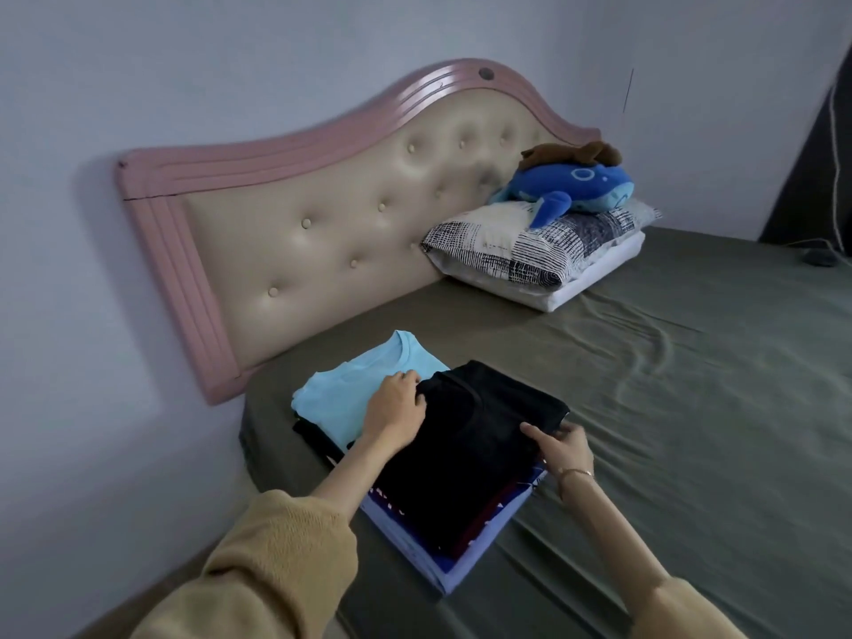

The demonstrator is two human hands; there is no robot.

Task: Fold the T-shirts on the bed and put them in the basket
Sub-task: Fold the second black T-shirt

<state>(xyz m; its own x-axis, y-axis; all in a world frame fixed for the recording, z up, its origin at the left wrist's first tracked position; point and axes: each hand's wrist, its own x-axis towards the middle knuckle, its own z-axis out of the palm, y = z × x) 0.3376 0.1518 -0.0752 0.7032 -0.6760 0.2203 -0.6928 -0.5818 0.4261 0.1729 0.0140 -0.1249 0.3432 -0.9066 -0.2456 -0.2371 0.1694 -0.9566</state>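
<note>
Light blue T-shirt (369, 385): folded, smooth knit, ribbed collar; lies on the bed (691, 408) atop a second small pile near the padded headboard (322, 214).
Left hand (396, 410): fingers curled, pinching the black T-shirt's far-left edge.
Black T-shirt (479, 435): folded, matte, limp; tops a stack (461, 560) of folded shirts.
Right hand (560, 447): fingers bent, gripping its right edge.
Risk: lifted by the edges alone, the soft fold may sag open; the stack underneath could slide on the slack sheet.
Basket: not in view (location unknown).
</note>
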